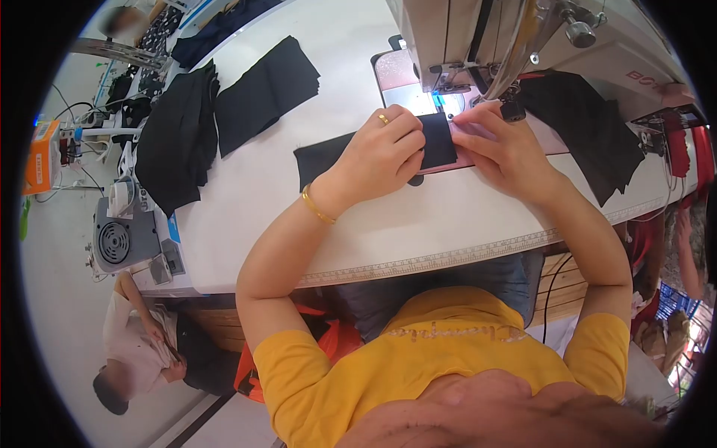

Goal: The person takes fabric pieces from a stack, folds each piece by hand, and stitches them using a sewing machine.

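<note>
A folded strip of black fabric lies flat on the sewing machine bed, its upper edge by the presser foot and needle. My left hand, with a ring and a bracelet, rests over the strip. Its fingers are curled and pressed together on the cloth, and the fingertips are partly hidden. At the strip's right end, my right hand has its bent fingers closed on the edge, close to the needle area. The sewing machine stands just beyond both hands.
Two stacks of black fabric pieces lie left on the white table. More black cloth hangs over the right side. A ruler tape runs along the front edge. Other people are nearby.
</note>
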A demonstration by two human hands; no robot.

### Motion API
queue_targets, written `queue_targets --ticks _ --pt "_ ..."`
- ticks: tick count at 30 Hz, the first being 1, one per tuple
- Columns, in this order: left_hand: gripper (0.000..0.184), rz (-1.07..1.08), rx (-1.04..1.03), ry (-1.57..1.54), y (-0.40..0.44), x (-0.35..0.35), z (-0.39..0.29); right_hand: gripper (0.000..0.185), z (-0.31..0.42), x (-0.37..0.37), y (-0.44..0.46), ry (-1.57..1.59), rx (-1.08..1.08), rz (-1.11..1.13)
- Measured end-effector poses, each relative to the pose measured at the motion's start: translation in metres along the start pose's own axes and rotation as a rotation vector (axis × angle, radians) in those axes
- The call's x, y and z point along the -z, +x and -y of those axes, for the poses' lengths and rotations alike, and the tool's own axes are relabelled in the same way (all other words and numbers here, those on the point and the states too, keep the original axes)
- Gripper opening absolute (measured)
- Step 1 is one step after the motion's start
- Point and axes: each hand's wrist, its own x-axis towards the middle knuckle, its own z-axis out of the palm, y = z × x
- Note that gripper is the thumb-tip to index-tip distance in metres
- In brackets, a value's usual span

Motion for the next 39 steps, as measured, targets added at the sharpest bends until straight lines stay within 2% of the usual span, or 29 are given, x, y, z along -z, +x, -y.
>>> queue_targets --ticks 8,11,16,21,26,29,31,34,39 --pt "0.012 0.01 0.001 -0.038 0.0 -0.002 -0.004 0.033 -0.002 -0.001 -0.001 -0.021 0.003 -0.007" --pt "0.018 0.013 0.004 -0.093 -0.003 -0.002 -0.004 0.033 -0.002 0.0 0.0 -0.026 0.013 -0.005" --pt "0.028 0.03 -0.021 0.015 -0.001 -0.004 0.0 0.032 0.005 0.007 0.001 -0.024 0.013 -0.001" --pt "0.029 0.015 -0.04 0.037 0.004 -0.006 0.01 0.035 -0.003 0.0 -0.004 -0.003 0.052 0.079" --pt "0.027 -0.012 -0.022 0.007 0.005 -0.007 0.015 0.035 0.0 0.002 0.0 0.007 -0.015 0.091" --pt "0.034 0.018 0.005 0.039 0.003 -0.003 0.013 0.035 0.001 0.004 0.001 -0.021 0.016 0.064" --pt "0.036 0.058 -0.113 -0.007 0.001 -0.002 0.014 0.036 -0.001 0.002 -0.001 -0.007 0.015 0.069" --pt "0.039 0.057 -0.071 -0.078 0.001 -0.003 0.012 0.036 0.0 0.001 -0.001 -0.003 0.01 0.071" --pt "0.033 -0.009 -0.031 -0.017 0.008 -0.008 0.03 0.035 0.003 0.001 0.004 -0.043 -0.021 0.055"
